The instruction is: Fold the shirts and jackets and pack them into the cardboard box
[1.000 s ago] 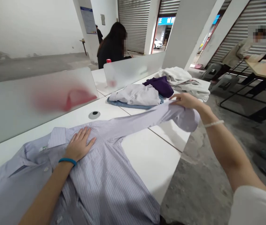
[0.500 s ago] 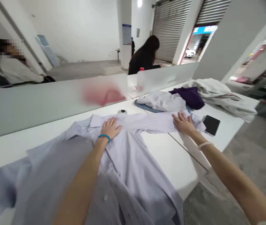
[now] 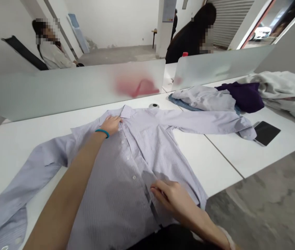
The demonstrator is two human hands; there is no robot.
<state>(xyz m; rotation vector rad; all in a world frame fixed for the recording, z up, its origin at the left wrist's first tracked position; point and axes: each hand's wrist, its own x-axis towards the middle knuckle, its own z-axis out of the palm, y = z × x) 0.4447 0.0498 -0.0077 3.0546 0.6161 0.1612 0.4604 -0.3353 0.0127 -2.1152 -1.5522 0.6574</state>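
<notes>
A light purple striped button-up shirt [image 3: 106, 173] lies front up on the white table, its two sleeves spread to the sides. Just below the collar [image 3: 126, 111], my left hand [image 3: 111, 125] has its fingers closed on the edge of the button front. Lower down the front, my right hand [image 3: 172, 196] pinches the other front edge with bent fingers. The two front edges lie close together, with a narrow dark gap between them near the hem. White buttons [image 3: 134, 177] show along one edge.
A tablet-like black device [image 3: 267, 133] lies by the right cuff. Behind it are piled a grey-white garment [image 3: 207, 99], a purple cloth [image 3: 243, 95] and a pale thick cloth [image 3: 288, 86]. A frosted divider [image 3: 85, 88] runs along the back; two people sit beyond it.
My right hand has left the outstretched sleeve and come down to the shirt's lower front. My left hand has shifted left from the shoulder and closed on the front edge. The view has tilted down.
</notes>
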